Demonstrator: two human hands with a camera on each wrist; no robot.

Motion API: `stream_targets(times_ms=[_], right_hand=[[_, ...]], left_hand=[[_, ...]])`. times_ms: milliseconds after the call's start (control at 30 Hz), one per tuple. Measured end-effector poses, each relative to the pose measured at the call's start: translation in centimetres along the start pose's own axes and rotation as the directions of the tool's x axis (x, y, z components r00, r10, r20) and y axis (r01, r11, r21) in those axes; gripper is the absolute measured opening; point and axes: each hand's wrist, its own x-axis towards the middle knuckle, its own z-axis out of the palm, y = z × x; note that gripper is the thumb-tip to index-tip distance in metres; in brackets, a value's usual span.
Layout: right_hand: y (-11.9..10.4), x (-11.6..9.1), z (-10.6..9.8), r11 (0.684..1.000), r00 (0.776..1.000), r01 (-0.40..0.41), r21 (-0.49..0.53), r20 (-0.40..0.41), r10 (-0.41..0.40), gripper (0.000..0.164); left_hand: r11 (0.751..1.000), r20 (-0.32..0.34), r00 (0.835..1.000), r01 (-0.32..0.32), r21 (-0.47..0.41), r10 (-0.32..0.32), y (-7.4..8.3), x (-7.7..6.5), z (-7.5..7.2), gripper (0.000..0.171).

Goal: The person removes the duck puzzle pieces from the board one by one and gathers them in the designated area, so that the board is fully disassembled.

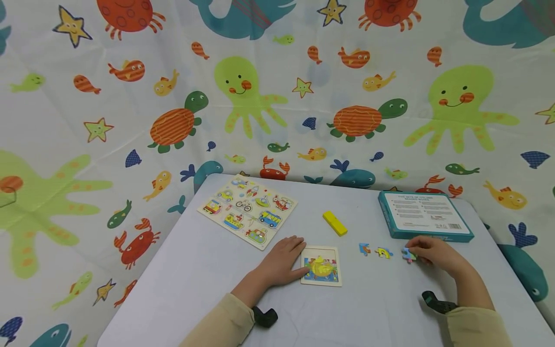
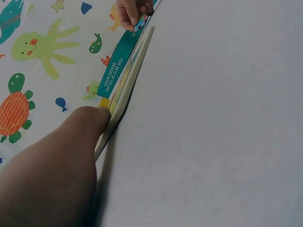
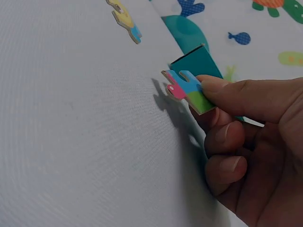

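Note:
My right hand (image 1: 435, 254) pinches a jigsaw piece (image 3: 188, 90) between thumb and fingers; it is blue, green and pink, and held above the table in the right wrist view. My left hand (image 1: 284, 262) rests at the left edge of a small square puzzle board (image 1: 321, 283), the thumb lying over its picture of a yellow duck-like figure. Between the hands lie two loose jigsaw pieces, an orange-and-blue piece (image 1: 364, 248) and a yellow piece (image 1: 383, 253). In the left wrist view the thumb (image 2: 87, 124) touches the board's edge.
A wooden board with vehicle pictures (image 1: 230, 233) lies at the back left. A yellow block (image 1: 335, 223) sits behind the small board. Beyond my right hand is a flat teal box (image 1: 427, 217). A patterned cloth (image 1: 260, 111) hangs behind the white table (image 1: 173, 299).

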Motion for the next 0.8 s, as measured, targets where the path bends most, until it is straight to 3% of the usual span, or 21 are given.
stream_targets(times_ms=[533, 800], right_hand=[[0.01, -0.25, 0.31, 0.999, 1.000, -0.005, -0.050, -0.024, 0.004, 0.032], [-0.43, -0.44, 0.37, 0.998, 0.999, -0.009, -0.064, -0.044, 0.006, 0.039]], left_hand=[[1.000, -0.003, 1.000, 0.005, -0.004, -0.005, 0.17, 0.01, -0.11, 0.077], [1.000, -0.006, 1.000, 0.006, -0.010, -0.006, 0.17, -0.04, -0.13, 0.077]])
